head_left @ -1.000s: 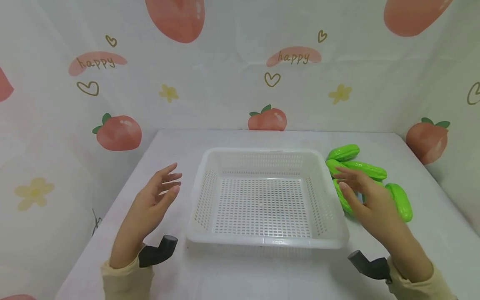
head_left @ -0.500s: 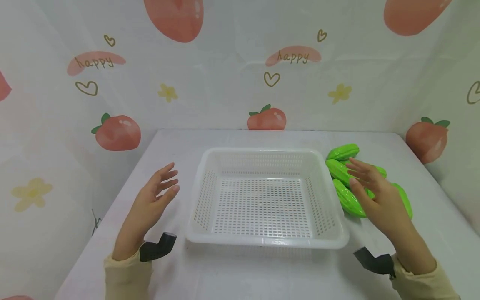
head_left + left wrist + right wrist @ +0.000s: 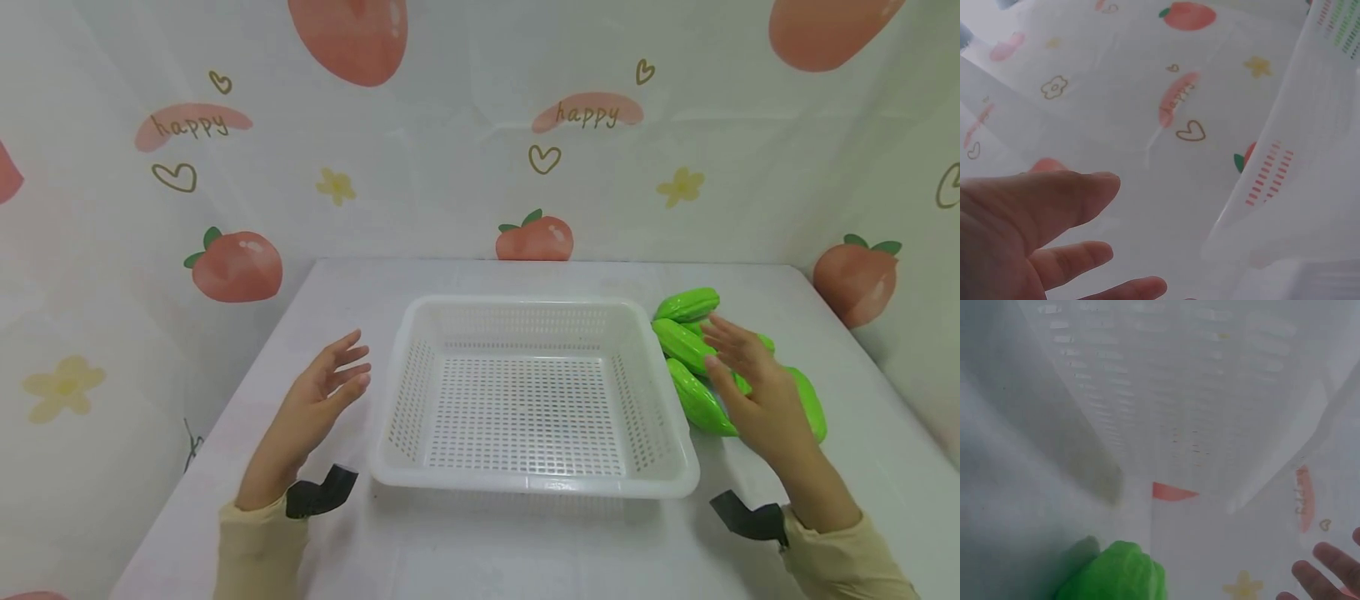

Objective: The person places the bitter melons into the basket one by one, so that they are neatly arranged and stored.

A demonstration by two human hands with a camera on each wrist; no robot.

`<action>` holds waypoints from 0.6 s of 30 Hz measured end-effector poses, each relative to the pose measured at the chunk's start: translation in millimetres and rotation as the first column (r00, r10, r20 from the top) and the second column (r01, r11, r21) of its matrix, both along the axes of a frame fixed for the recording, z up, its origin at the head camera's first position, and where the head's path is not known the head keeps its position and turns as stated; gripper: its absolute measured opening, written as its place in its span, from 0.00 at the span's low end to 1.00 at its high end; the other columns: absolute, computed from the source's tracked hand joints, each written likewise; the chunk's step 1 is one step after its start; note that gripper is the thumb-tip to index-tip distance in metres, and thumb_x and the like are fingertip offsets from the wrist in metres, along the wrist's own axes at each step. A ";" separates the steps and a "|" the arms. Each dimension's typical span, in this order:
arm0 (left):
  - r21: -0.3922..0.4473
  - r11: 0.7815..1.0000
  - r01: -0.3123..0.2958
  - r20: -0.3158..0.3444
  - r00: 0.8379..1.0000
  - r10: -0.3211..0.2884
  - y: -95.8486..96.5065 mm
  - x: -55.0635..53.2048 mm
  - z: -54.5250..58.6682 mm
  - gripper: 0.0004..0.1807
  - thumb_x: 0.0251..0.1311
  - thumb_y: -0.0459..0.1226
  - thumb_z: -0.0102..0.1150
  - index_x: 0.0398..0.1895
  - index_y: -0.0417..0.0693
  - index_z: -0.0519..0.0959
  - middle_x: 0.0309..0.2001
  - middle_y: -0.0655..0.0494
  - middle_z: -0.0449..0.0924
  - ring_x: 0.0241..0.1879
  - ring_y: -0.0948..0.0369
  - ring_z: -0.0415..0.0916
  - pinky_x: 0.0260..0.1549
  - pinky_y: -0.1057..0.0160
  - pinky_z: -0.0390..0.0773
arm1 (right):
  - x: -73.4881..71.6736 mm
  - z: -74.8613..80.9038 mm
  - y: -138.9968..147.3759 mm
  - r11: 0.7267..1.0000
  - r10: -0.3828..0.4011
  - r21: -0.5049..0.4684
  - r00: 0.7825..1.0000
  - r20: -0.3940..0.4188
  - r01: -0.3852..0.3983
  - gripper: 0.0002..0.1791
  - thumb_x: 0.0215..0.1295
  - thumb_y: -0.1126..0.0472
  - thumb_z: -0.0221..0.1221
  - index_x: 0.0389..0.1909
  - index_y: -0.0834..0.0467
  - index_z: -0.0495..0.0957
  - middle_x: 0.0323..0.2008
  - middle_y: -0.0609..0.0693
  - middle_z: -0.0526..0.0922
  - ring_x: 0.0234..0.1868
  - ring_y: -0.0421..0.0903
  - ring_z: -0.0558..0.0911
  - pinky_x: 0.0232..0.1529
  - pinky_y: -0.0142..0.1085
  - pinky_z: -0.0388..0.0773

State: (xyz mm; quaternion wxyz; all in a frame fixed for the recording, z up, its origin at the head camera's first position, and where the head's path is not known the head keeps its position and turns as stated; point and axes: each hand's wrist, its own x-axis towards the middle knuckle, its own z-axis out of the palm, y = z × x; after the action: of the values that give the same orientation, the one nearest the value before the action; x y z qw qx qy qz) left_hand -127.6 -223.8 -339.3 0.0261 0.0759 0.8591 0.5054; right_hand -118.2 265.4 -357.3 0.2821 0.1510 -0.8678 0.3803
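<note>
While left hand [image 3: 315, 404] hovers left of white basket [image 3: 517, 482], fingers apart, holding nothing, right hand [image 3: 757, 404], likewise, hangs by green gourds [image 3: 697, 400] right of basket. Likely reaching stage; grasp would need right fingers curling.

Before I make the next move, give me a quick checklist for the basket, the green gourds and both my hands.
1. White plastic basket upright, opening up: ok.
2. Ridged green gourds grouped to the basket's right: ok.
3. Left hand free: ok, holding nothing, left of the basket.
4. Right hand free: ok, holding nothing.
5. Grip on a gourd: not ok, none yet.
6. Exact gourd count: cannot tell, the right hand hides some.
</note>
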 end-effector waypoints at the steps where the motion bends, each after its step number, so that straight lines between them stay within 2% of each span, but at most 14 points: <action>1: 0.008 1.000 0.001 0.010 1.000 -0.001 0.3 -0.9 -0.9 0.37 0.67 0.48 0.55 0.76 0.56 0.52 0.71 0.45 0.61 0.68 0.46 0.64 0.61 0.41 0.68 | -1.4 -2.6 1.2 1.000 0.007 -0.003 1.000 -0.004 -0.007 0.30 0.64 0.73 0.56 0.68 0.60 0.66 0.58 0.51 0.79 0.54 0.17 0.69 0.51 0.10 0.64; 5: 0.030 1.000 0.008 0.043 0.999 -0.010 1.1 -4.0 -4.7 0.39 0.66 0.48 0.57 0.76 0.57 0.52 0.71 0.46 0.60 0.68 0.46 0.63 0.61 0.42 0.68 | -5.2 -10.7 5.6 1.000 0.016 0.003 0.999 0.031 -0.016 0.29 0.65 0.71 0.57 0.68 0.59 0.66 0.59 0.50 0.78 0.54 0.15 0.67 0.50 0.09 0.63; 7: 0.047 0.999 0.019 0.050 0.999 -0.021 1.2 -5.7 -7.3 0.39 0.66 0.46 0.57 0.76 0.56 0.52 0.71 0.45 0.60 0.68 0.45 0.63 0.59 0.45 0.70 | -5.5 -12.2 6.8 1.000 0.001 0.025 0.997 0.073 -0.003 0.29 0.66 0.68 0.57 0.68 0.59 0.65 0.58 0.61 0.77 0.53 0.14 0.66 0.49 0.08 0.61; 8: 0.057 0.998 0.026 0.051 0.998 -0.029 1.3 -6.3 -8.2 0.38 0.66 0.45 0.57 0.76 0.55 0.51 0.71 0.45 0.60 0.68 0.45 0.63 0.59 0.47 0.71 | -5.3 -12.5 6.9 0.999 -0.008 0.034 0.995 0.098 0.005 0.29 0.67 0.67 0.57 0.68 0.58 0.65 0.57 0.67 0.76 0.55 0.18 0.69 0.51 0.11 0.65; 10: 0.070 0.997 0.036 0.059 0.997 -0.040 1.9 -7.4 -9.4 0.38 0.66 0.43 0.57 0.76 0.54 0.51 0.71 0.43 0.59 0.68 0.44 0.63 0.57 0.50 0.73 | -5.8 -13.7 7.8 0.998 -0.023 0.055 0.990 0.136 0.015 0.29 0.68 0.65 0.57 0.69 0.58 0.64 0.58 0.66 0.75 0.59 0.33 0.75 0.52 0.11 0.65; 12: 0.083 0.996 0.045 0.068 0.996 -0.050 2.6 -8.0 -10.0 0.38 0.66 0.41 0.57 0.76 0.53 0.51 0.71 0.42 0.59 0.68 0.43 0.63 0.57 0.52 0.74 | -6.6 -14.6 8.2 0.997 -0.036 0.076 0.985 0.169 0.023 0.29 0.68 0.64 0.56 0.69 0.57 0.64 0.59 0.65 0.75 0.59 0.51 0.78 0.52 0.11 0.64; 14: 0.085 0.995 0.048 0.082 0.995 -0.055 3.2 -8.5 -10.6 0.39 0.66 0.42 0.58 0.76 0.53 0.50 0.71 0.41 0.58 0.68 0.43 0.62 0.56 0.52 0.75 | -7.8 -16.0 8.6 0.995 -0.045 0.098 0.981 0.188 0.027 0.28 0.68 0.63 0.56 0.69 0.58 0.64 0.60 0.65 0.75 0.54 0.67 0.76 0.55 0.25 0.74; 16: 0.083 0.995 0.046 0.104 0.993 -0.055 3.8 -8.6 -10.9 0.40 0.65 0.43 0.58 0.76 0.54 0.50 0.71 0.41 0.58 0.68 0.43 0.63 0.56 0.50 0.75 | -9.2 -17.8 9.0 0.992 -0.057 0.123 0.978 0.200 0.032 0.28 0.68 0.63 0.57 0.68 0.58 0.64 0.59 0.65 0.75 0.54 0.68 0.76 0.55 0.29 0.76; 18: 0.085 0.995 0.048 0.120 0.991 -0.058 4.1 -8.7 -11.6 0.41 0.65 0.45 0.59 0.76 0.54 0.50 0.71 0.41 0.58 0.68 0.43 0.63 0.56 0.47 0.75 | -10.1 -19.5 8.8 0.990 -0.058 0.135 0.976 0.210 0.030 0.28 0.68 0.63 0.57 0.67 0.60 0.64 0.59 0.65 0.75 0.55 0.68 0.76 0.53 0.48 0.78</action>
State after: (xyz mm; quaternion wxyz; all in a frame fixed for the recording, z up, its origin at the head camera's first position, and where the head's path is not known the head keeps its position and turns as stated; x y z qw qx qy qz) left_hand -136.2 -219.7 -350.9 0.0889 0.0688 0.8320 0.5433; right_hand -128.3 274.2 -376.8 0.1851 0.1080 -0.9192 0.3302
